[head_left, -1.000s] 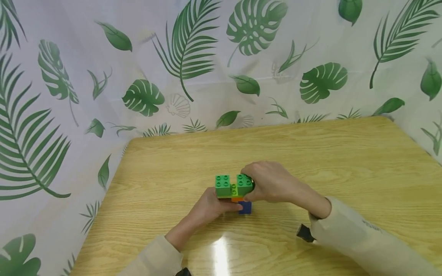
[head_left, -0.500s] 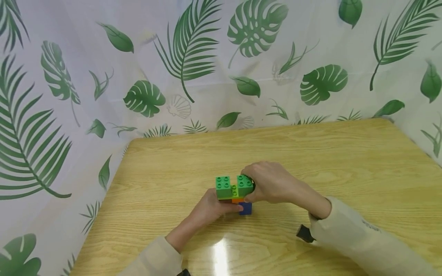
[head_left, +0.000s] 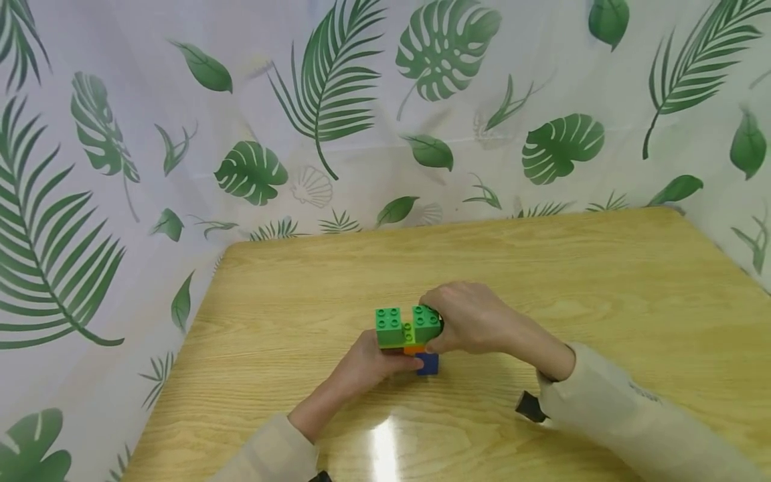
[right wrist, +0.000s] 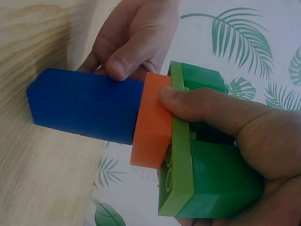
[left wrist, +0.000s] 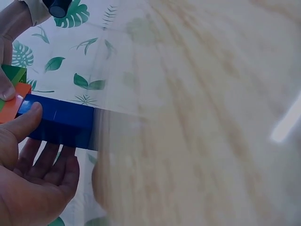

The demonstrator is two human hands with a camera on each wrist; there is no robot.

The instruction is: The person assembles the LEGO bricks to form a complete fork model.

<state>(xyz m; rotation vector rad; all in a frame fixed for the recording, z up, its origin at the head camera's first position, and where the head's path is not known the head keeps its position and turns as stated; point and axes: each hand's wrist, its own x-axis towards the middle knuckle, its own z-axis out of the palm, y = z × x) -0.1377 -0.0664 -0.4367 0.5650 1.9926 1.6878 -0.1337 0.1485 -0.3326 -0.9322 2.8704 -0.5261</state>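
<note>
A tower of toy building bricks stands on the wooden table, between both hands. Its base is a column of two blue bricks [right wrist: 89, 103]. An orange brick [right wrist: 153, 122] sits above, then a lime plate [right wrist: 181, 183], topped by two green bricks [head_left: 388, 328] with a gap between them. My left hand [head_left: 369, 360] holds the blue column, its thumb on the near side and its fingers behind. My right hand [head_left: 472, 320] grips the right green brick from the right, its thumb touching the orange brick's edge in the right wrist view. That palm hides part of the green brick.
The wooden table [head_left: 313, 281] spreads out around the tower. A white leaf-print cloth [head_left: 361, 120] hangs behind and to the left. A black wrist-worn piece [head_left: 530, 406] sticks out by the right sleeve, and a glare patch lies in front.
</note>
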